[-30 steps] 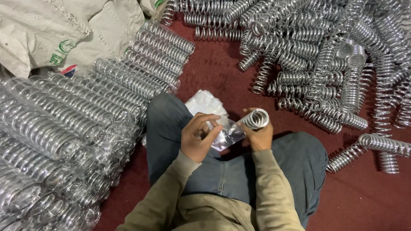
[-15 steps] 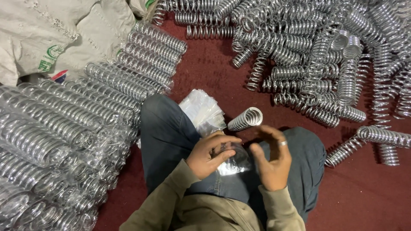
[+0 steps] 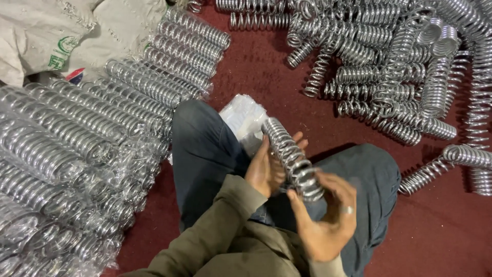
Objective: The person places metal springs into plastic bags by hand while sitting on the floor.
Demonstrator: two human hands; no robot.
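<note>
Red floor [image 3: 256, 77] w/ loose springs [image 3: 389, 66]; both hands' grip clenched on spring [image 3: 289, 154].

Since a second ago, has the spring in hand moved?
Yes. The spring has swung from end-on at the right hand to lying lengthwise over the knee, between both hands.

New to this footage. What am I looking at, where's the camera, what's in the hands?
There is no machine here: a seated person works with two bare hands, and the single camera sits on their head, looking down at their lap. The left hand and the right hand together hold one shiny metal coil spring; whether a clear bag is around it is too blurred to tell. On the dark red floor, rows of springs wrapped in clear plastic lie to the left, with loose bare springs heaped upper right. A stack of clear plastic bags lies by the knee, and whitish sacks upper left.
</note>
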